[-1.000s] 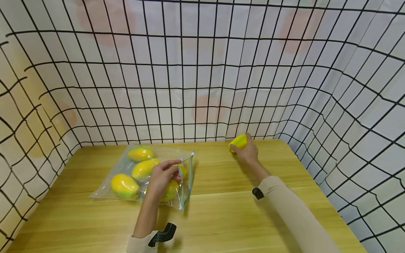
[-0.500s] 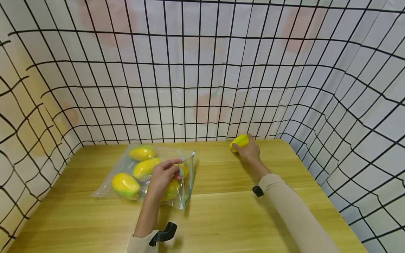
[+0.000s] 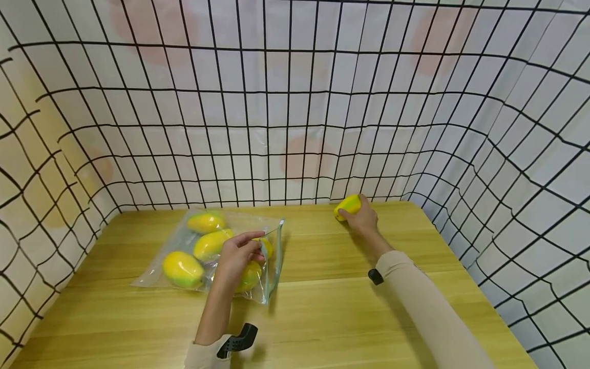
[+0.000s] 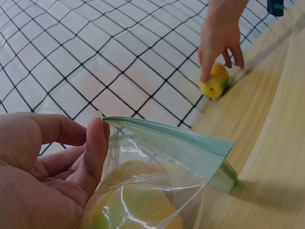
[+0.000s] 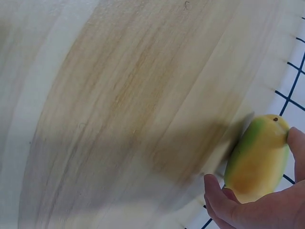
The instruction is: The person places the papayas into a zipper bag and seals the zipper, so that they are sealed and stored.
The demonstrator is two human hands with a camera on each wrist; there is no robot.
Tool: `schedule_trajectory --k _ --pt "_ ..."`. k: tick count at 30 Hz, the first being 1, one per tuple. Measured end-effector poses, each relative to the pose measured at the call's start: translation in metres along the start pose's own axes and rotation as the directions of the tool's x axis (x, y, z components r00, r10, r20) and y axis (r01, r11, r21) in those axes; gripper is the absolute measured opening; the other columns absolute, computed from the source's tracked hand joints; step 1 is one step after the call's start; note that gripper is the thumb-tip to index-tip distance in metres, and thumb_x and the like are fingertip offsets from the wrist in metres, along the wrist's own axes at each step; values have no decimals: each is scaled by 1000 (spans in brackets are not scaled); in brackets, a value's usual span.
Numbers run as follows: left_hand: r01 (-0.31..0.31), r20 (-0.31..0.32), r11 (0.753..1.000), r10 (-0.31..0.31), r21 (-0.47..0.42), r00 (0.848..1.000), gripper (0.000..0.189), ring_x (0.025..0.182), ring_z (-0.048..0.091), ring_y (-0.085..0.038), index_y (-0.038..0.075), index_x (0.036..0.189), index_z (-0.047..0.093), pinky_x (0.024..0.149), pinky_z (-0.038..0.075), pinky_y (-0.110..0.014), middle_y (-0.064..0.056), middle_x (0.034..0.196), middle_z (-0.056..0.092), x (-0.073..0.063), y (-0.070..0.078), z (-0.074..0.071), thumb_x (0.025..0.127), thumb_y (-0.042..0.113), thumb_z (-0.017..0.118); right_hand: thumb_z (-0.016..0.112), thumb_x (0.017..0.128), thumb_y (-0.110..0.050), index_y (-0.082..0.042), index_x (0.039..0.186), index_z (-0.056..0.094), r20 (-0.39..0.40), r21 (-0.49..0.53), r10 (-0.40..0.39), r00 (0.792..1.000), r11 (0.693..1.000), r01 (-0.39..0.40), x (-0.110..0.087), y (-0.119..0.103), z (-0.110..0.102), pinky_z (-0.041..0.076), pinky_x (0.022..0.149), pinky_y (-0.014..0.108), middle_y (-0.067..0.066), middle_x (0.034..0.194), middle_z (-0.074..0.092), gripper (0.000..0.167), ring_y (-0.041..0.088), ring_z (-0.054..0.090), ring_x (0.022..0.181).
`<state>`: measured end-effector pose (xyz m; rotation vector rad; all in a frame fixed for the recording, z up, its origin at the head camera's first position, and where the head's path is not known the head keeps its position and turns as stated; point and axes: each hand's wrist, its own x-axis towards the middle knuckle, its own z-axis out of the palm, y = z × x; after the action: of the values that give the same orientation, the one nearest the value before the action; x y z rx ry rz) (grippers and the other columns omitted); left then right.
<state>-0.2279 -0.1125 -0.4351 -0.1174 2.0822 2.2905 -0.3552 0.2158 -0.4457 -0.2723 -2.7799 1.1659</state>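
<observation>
My left hand (image 3: 237,256) pinches the upper edge of a clear zip bag (image 3: 278,261) at its mouth. In the left wrist view, thumb and forefinger meet on the pale green zip strip (image 4: 176,138), and the mouth gapes to the right. Several yellow-green mangoes (image 3: 182,270) lie inside the bag, two of them partly behind my left hand. At the back right of the table, my right hand (image 3: 365,219) grips a loose mango (image 3: 349,206). In the right wrist view, thumb and fingers stand on opposite sides of this mango (image 5: 257,160).
Black wire mesh (image 3: 295,128) rises behind the wooden table (image 3: 332,318) and along both sides, with pale sheeting behind it. The loose mango is close to the back mesh. A black wrist device (image 3: 238,342) is strapped over the left sleeve.
Both hands hold nearly the same positions throughout. The head view shifts very slightly; the bag and the mangoes look unmoved.
</observation>
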Motion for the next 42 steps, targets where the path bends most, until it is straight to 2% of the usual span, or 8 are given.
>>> schedule_trajectory --k 5,9,12,16,24,34,42 --pt "1 -4 1000 -1 -5 1000 31 63 64 -16 -4 125 68 65 60 -24 -8 85 65 0 1 -1 97 2 57 68 94 -37 -9 160 23 7 -20 -15 1000 1000 15 0 -2 -1 38 110 59 29 143 49 85 49 43 130" --pt "1 -4 1000 -1 -8 1000 30 63 64 -16 -4 125 68 64 60 -24 -8 85 65 -1 1 0 97 2 57 69 93 -37 -8 160 25 2 -24 -15 1000 1000 15 -2 -3 -3 35 111 59 29 144 48 85 50 40 133" --pt "1 -4 1000 -1 -7 1000 30 63 64 -16 -3 125 68 64 60 -24 -8 85 65 -1 1 0 97 2 57 69 94 -37 -6 157 29 -6 -28 -26 1000 999 26 -4 -5 -5 32 112 59 29 144 48 81 50 39 133" --pt "2 -1 1000 -2 2 1000 30 64 64 -16 -3 125 68 65 60 -23 -9 86 65 0 0 0 97 2 57 67 94 -36 -3 152 35 -19 -29 -38 999 999 37 -5 -6 -5 33 109 58 30 142 48 74 50 39 131" --pt "-2 -7 1000 3 15 1000 30 65 65 -16 -1 124 69 67 60 -24 -10 89 66 1 -3 0 98 4 57 69 93 -34 -3 146 38 -22 6 -5 1000 1000 5 -3 -8 -4 38 106 57 29 142 47 69 49 36 131" --pt "-12 -3 1000 12 16 1000 29 65 64 -16 -2 124 69 66 60 -24 -11 89 67 1 -3 1 97 3 58 69 91 -35 -1 141 43 -47 -34 -15 999 999 14 0 -10 -4 39 102 57 29 137 50 65 48 39 126" --pt "-5 1 1000 5 14 1000 30 64 64 -16 -3 125 68 66 60 -24 -10 87 67 1 -3 2 97 3 58 70 90 -34 -3 137 43 -48 -42 6 999 999 -8 -1 -13 -6 39 102 59 30 134 50 63 50 39 128"
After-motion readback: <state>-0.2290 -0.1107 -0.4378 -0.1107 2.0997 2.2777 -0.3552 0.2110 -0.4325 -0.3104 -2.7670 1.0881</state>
